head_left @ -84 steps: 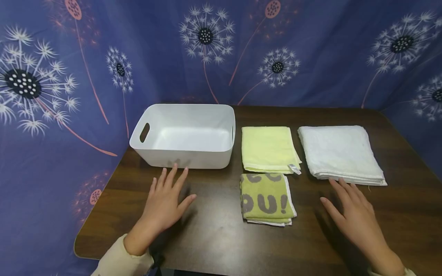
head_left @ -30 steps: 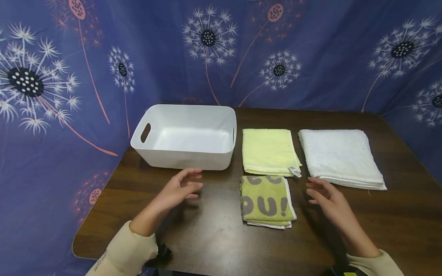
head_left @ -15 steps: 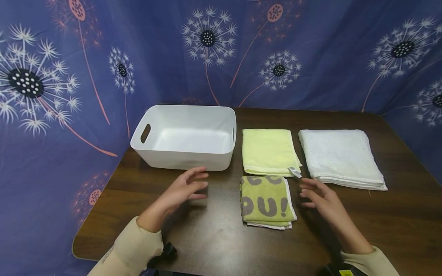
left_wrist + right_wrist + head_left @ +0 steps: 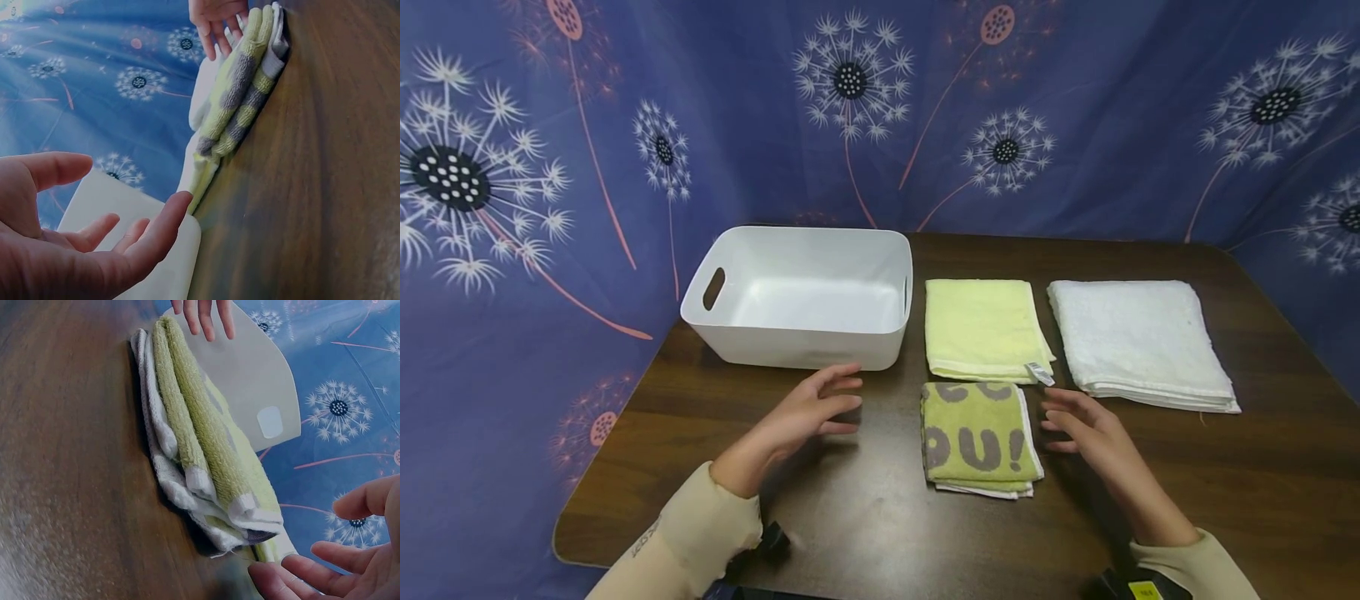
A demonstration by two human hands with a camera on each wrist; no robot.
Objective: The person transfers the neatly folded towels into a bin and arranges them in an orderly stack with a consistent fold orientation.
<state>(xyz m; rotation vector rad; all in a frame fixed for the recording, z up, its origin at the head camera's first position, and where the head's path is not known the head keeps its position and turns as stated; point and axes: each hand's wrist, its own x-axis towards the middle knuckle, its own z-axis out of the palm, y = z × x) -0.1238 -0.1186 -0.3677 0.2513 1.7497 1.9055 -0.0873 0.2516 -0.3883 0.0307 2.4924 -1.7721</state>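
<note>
Left of centre in the head view, the bin [image 4: 797,346] looks like smooth white plastic, matt outside with a soft sheen on its inner floor. The patterned green towel [image 4: 977,433], right of centre, is matt cloth with a rough, nubbly pile – plain in both wrist views. Above it, the pale yellow towel [image 4: 981,325] looks finer; the white towel [image 4: 1138,337] at right is fluffy cloth. The tabletop [image 4: 865,517] shows dark wood grain – smooth, glossy at bottom centre. Across the top, the backdrop [image 4: 760,167] is printed cloth, softly creased.

My right hand [image 4: 369,575]: fingers parted | my left hand [image 4: 206,315]: before white bin [image 4: 256,375] | folded green towel [image 4: 200,419]: between my hands | dandelion cloth [image 4: 344,375]: beyond both
</note>
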